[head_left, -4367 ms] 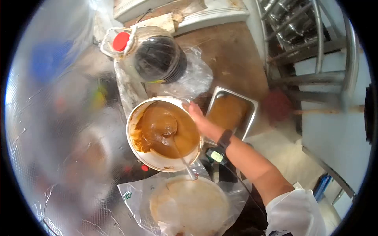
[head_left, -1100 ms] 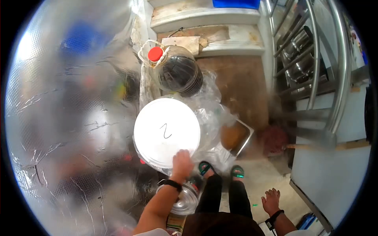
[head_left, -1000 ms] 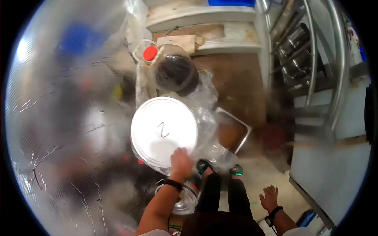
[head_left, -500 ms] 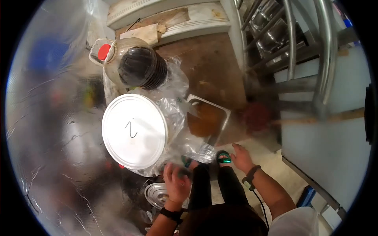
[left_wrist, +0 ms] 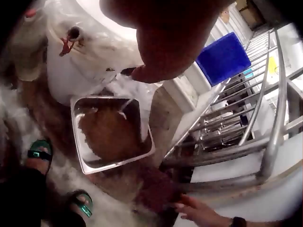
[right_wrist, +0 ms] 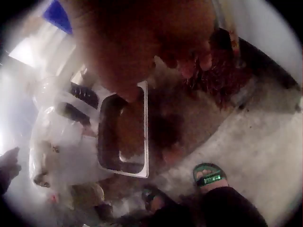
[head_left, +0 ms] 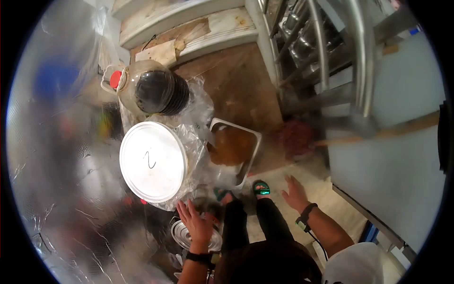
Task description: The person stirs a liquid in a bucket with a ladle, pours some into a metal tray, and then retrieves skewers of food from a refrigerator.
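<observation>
A white round lid (head_left: pixel 153 163) with a dark handwritten mark covers a bucket (left_wrist: pixel 68 82) wrapped in clear plastic. My left hand (head_left: pixel 197 226) is off the lid, fingers spread, just below its near edge and over a shiny round metal lid (head_left: pixel 180 233). My right hand (head_left: pixel 296 195) holds nothing and hangs above the pale floor, fingers extended. Right of the bucket sits a rectangular metal tray (head_left: pixel 257 142) with brown paste in it. In the left wrist view, my left hand (left_wrist: pixel 165 42) fills the top.
Behind the bucket stands a large clear bottle (head_left: pixel 158 90) of dark liquid with a red cap. Steps (head_left: pixel 222 23) rise at the back, beside a metal railing (head_left: pixel 324 52). A dark red mop head (head_left: pixel 297 137) lies right of the tray. Silvery sheeting (head_left: pixel 71 180) covers the left side.
Earlier an open bucket of brown sauce with a ladle stood here; now a lidded one does. My left hand has lifted off the lid, and my right hand has come forward.
</observation>
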The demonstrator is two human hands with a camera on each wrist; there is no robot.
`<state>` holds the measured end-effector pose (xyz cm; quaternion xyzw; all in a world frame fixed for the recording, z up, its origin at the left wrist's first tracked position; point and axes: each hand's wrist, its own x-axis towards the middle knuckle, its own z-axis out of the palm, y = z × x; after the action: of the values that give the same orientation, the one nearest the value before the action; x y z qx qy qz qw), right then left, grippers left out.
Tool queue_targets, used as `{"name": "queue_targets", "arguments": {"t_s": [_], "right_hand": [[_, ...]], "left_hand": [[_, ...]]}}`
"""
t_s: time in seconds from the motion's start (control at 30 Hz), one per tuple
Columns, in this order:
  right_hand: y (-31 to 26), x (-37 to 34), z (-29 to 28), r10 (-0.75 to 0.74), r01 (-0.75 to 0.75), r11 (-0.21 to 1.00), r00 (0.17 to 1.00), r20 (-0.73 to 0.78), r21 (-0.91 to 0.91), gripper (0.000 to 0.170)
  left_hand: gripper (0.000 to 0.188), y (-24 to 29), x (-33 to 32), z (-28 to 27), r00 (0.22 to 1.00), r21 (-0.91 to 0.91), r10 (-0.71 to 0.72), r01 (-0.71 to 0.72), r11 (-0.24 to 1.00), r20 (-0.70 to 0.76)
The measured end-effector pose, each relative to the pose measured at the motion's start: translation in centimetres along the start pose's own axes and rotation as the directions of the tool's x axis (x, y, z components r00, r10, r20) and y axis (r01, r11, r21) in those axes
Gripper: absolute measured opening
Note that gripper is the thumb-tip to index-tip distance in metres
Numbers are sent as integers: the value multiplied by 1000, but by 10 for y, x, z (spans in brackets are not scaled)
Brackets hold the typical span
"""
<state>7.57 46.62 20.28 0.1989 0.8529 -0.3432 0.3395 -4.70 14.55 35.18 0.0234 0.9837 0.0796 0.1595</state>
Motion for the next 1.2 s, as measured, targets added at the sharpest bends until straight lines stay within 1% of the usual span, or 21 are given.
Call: {"name": "queue_targets", "arguments": {"t_s": [0.1, 0.13, 0.17, 0.2, 0.23, 0.27, 0.33, 0.43, 0.5, 0.57, 0.6, 0.67, 0.7, 0.77, 0.83, 0.9, 1.03, 1.1, 1.13, 1.17, 1.2], "right_hand": [[-12, -11, -21, -127, 135, 989, 985, -120, 63, 64], [-30, -14, -41, -95, 116, 839, 993, -66, 532, 68], [-44, -20, -59, -99, 56, 487, 995, -9, 871, 72], [-49, -28, -75, -174, -92, 103, 979, 110, 990, 77], [-55, -35, -92, -296, -253, -280, 940, 167, 926, 82], [-68, -47, -113, -287, -222, -289, 948, 137, 931, 82], [-101, -82, -157, -437, -171, -488, 897, -70, 856, 91], [-140, -141, -204, -468, -143, -575, 865, -181, 806, 92], [-162, -183, -224, -486, -91, -584, 836, -257, 807, 92], [-183, -229, -238, -586, 39, -504, 719, -374, 863, 92], [-193, -254, -246, -633, 182, -420, 644, -431, 889, 87], [-216, -315, -267, -641, 293, -55, 722, -259, 955, 77], [-225, -353, -280, -756, 574, 32, 549, -356, 818, 99], [-231, -402, -298, -926, 845, 54, 242, -290, 532, 84], [-246, -447, -265, -873, 940, 25, 186, -451, 339, 70], [-279, -506, -268, -756, 993, -106, -45, -653, 56, 46], [-267, -595, -278, -674, 983, 98, -50, -737, -155, 32], [-251, -643, -294, -789, 917, 352, 183, -587, -188, 27], [-244, -660, -285, -781, 811, 491, 248, -573, -318, 28], [-238, -664, -272, -756, 795, 519, 255, -603, -314, 28], [-229, -660, -258, -713, 638, 549, 21, -701, -539, 28]], "left_hand": [[78, 3, -45, 8, 997, -67, 6, -1, 998, 74], [78, 6, -57, 7, 997, -65, 32, -27, 997, 75], [77, 9, -71, 4, 986, -147, 25, 0, 989, 167], [76, 10, -85, -1, 966, -222, 23, 36, 974, 259], [76, 11, -93, -7, 966, -226, 50, 9, 974, 255], [73, 13, -97, -14, 947, -230, 29, 48, 972, 320], [67, 18, -102, -27, 913, -223, 6, 93, 970, 407], [65, 13, -100, -44, 954, -385, 138, -27, 923, 266], [62, 11, -97, -63, 960, -395, 197, -105, 913, 199], [62, 12, -93, -87, 964, -422, 204, -116, 899, 169], [63, 9, -92, -95, 965, -420, 205, -119, 900, 166], [66, 4, -90, -114, 963, -428, 219, -135, 894, 155], [67, 6, -90, -124, 960, -415, 241, -163, 895, 141], [68, 7, -86, -135, 939, -383, 303, -223, 897, 163], [70, -19, -76, -102, 917, -438, 396, -342, 832, 36], [65, 16, -95, -144, 873, -185, 479, -457, 870, 94], [47, 75, -120, -182, 785, -380, 597, -508, 774, 166], [35, 108, -142, -204, 744, -489, 631, -476, 731, 219], [35, 130, -160, -223, 715, -486, 659, -501, 716, 233], [38, 155, -180, -249, 672, -429, 686, -553, 715, 278], [41, 171, -197, -260, 630, -366, 706, -604, 708, 324]]}}
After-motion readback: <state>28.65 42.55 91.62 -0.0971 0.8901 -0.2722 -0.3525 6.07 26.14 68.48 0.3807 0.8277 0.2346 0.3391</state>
